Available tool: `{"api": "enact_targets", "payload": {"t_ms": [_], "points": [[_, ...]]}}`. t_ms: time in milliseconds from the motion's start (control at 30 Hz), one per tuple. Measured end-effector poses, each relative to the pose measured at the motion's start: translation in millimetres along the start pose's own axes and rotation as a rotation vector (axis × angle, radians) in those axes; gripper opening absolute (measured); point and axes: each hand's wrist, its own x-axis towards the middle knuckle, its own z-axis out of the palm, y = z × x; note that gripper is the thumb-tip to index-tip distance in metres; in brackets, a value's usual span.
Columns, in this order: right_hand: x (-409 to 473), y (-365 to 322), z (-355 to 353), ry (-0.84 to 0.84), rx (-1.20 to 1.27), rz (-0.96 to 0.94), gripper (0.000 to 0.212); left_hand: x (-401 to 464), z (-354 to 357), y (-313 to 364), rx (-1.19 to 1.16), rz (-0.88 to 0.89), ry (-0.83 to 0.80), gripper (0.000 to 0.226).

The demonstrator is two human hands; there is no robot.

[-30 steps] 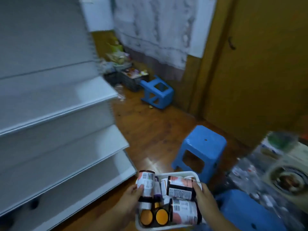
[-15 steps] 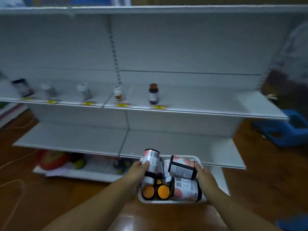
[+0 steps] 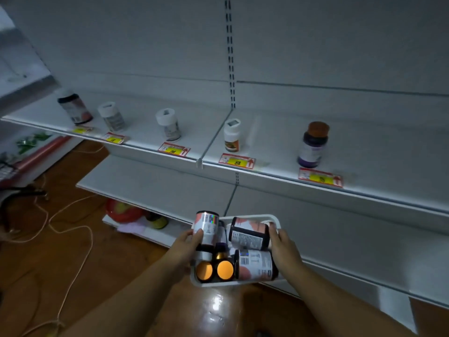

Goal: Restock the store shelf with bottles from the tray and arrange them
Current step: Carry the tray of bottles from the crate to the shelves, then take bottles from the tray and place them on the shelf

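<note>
I carry a white tray [image 3: 273, 218] low in front of me, full of several bottles lying on their sides, two with orange caps [image 3: 225, 270] facing me. My left hand [image 3: 187, 246] grips the tray's left side, fingers against a labelled bottle [image 3: 206, 226]. My right hand [image 3: 283, 249] grips the right side. Ahead, the white shelf [image 3: 267, 164] carries a spaced row of upright bottles: a dark one [image 3: 74, 109], two white-capped ones [image 3: 111, 116] [image 3: 169, 125], a small white one [image 3: 232, 135] and a purple bottle with a brown cap [image 3: 314, 144].
Yellow-and-red price tags [image 3: 237, 161] line the shelf edge. A lower white shelf [image 3: 155, 188] sits below, with a red object [image 3: 122, 210] beneath it. Cables [image 3: 70, 229] trail over the wooden floor at left, beside another shelf unit holding a red roll [image 3: 41, 154].
The view has swung from the room's blue stools to face the shelf and has closed in on it. Both hands keep hold of the tray.
</note>
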Motion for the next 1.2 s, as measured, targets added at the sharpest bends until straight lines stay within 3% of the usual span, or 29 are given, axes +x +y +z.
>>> {"api": "enact_targets", "payload": {"t_ms": [333, 633, 733, 933, 1100, 1200], "points": [[71.0, -46.6, 81.7, 0.025, 0.037, 0.055, 0.045, 100.3, -57.9, 14.5, -0.023, -0.064, -0.027, 0.044], [137.4, -49.7, 176.1, 0.254, 0.128, 0.158, 0.04, 246.6, -99.1, 13.3, 0.082, -0.043, -0.174, 0.046], [166.5, -36.8, 198.7, 0.346, 0.203, 0.18, 0.03, 287.6, -95.7, 16.3, 0.062, -0.035, -0.215, 0.042], [207.8, -20.3, 211.6, 0.292, 0.246, 0.193, 0.053, 342.7, -79.8, 16.5, 0.116, -0.007, -0.265, 0.046], [218.7, -17.6, 209.4, 0.285, 0.21, 0.175, 0.052, 361.3, -71.5, 17.5, 0.21, 0.059, -0.267, 0.054], [217.4, -23.5, 205.3, 0.333, 0.043, 0.147, 0.05, 358.0, -67.7, 14.2, 0.307, 0.104, -0.231, 0.065]]}}
